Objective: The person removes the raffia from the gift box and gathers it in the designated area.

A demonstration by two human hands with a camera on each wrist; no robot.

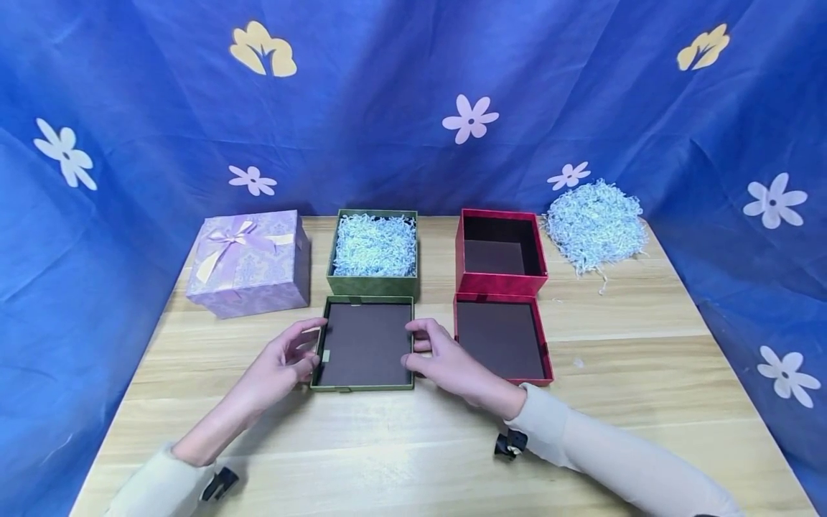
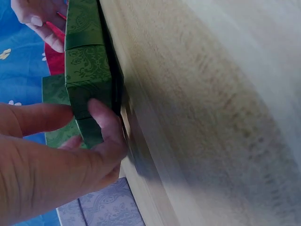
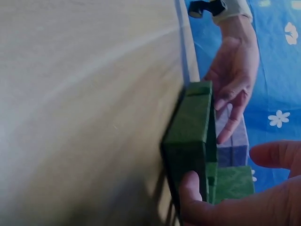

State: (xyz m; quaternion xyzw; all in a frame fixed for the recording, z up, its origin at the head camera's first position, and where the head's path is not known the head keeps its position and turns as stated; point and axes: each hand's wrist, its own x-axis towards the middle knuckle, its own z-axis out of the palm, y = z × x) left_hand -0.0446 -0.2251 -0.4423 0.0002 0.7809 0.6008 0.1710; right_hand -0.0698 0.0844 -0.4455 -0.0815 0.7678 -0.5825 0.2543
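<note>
The green lid point(image 1: 368, 345) lies with its dark inside up in front of the green box point(image 1: 373, 286). My left hand point(image 1: 274, 373) holds its left side, with curved fingers and the thumb at the rim. In the left wrist view, fingertips point(image 2: 96, 107) of that hand touch the patterned side of the lid point(image 2: 87, 66). On the right side, my right hand point(image 1: 452, 362) holds the rim between thumb and fingers. The right wrist view has the thumb of my right hand point(image 3: 235, 202) against the lid's side point(image 3: 186, 157). Pale blue shredded paper point(image 1: 375, 245) fills the green box.
A lilac box with a ribbon bow point(image 1: 252, 266) stands at the back left. Right of the green box is a red box point(image 1: 500, 285) with nothing inside, its red lid point(image 1: 500, 341) in front. Loose shredded paper point(image 1: 594, 226) is heaped at the back right.
</note>
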